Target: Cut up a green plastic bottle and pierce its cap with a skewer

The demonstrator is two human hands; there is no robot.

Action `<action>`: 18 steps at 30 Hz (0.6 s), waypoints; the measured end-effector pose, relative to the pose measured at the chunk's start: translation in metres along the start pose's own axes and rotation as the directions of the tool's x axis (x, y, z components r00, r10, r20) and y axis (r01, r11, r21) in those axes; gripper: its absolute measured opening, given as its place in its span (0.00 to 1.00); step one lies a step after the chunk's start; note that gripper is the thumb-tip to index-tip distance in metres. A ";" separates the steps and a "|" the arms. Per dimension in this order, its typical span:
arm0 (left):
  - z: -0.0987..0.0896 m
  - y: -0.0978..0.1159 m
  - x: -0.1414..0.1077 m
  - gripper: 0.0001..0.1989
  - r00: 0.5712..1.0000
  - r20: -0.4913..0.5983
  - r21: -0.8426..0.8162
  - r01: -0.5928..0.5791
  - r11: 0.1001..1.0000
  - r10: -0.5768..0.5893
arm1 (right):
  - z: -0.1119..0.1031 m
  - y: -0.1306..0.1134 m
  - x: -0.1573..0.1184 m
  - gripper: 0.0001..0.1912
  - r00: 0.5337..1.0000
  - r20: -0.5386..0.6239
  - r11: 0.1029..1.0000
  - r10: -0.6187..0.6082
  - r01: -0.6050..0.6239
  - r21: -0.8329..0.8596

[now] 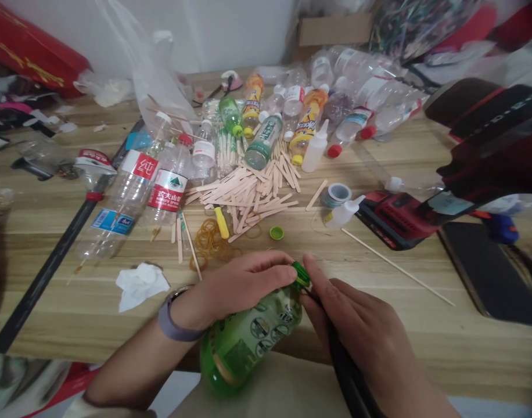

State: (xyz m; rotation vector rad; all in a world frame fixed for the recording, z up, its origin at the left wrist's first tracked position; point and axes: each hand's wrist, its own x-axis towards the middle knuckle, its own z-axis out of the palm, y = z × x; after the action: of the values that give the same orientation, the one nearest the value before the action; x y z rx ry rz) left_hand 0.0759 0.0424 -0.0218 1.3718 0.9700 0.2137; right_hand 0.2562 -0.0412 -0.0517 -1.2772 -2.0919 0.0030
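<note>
My left hand point(252, 284) is closed around the upper part of a green plastic bottle point(252, 342), which lies tilted with its neck toward the upper right. Its thumb and fingertips are at the bottle's green neck point(301, 274). A long black tool point(344, 366) is gripped in my right hand point(362, 325); its tip meets the bottle just below the neck, and its kind cannot be made out. The right index finger touches the neck's rim. On the table just beyond lies a loose green bottle cap point(276, 233).
Several wooden craft sticks point(257, 191) are heaped mid-table, with rubber bands point(211, 238) and a yellow-handled tool point(221, 222) nearby. Plastic bottles point(170, 186) lie left and behind. To the right are a glue bottle point(342, 213), a red-and-black power tool point(392, 217), a thin stick point(396, 267) and a phone point(488, 273).
</note>
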 end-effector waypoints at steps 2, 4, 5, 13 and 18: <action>-0.001 0.001 -0.001 0.16 0.999 0.022 0.080 -0.051 0.995 0.049 | -0.001 0.000 0.000 0.25 1.000 0.018 1.000 -0.001 0.001 -0.006; -0.001 0.003 -0.002 0.15 0.995 0.048 0.155 -0.093 0.983 0.086 | -0.004 -0.001 0.000 0.25 0.999 0.044 1.000 -0.001 0.002 -0.023; -0.002 0.004 -0.003 0.15 0.993 0.062 0.187 -0.106 0.977 0.096 | -0.005 -0.002 0.000 0.26 0.998 0.060 1.000 -0.002 0.004 -0.028; -0.004 0.005 -0.008 0.17 0.990 0.089 0.257 -0.132 0.957 0.112 | -0.015 -0.001 0.004 0.24 0.991 0.123 0.995 -0.060 0.068 -0.066; -0.004 0.005 -0.010 0.18 0.985 0.111 0.280 -0.156 0.947 0.130 | -0.019 -0.003 0.005 0.21 0.988 0.121 0.989 -0.092 0.105 -0.106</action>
State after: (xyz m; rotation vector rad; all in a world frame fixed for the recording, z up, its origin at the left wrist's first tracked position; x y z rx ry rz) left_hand 0.0692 0.0405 -0.0125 1.7081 0.8480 0.1199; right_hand 0.2627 -0.0453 -0.0333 -1.2645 -2.2814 -0.0869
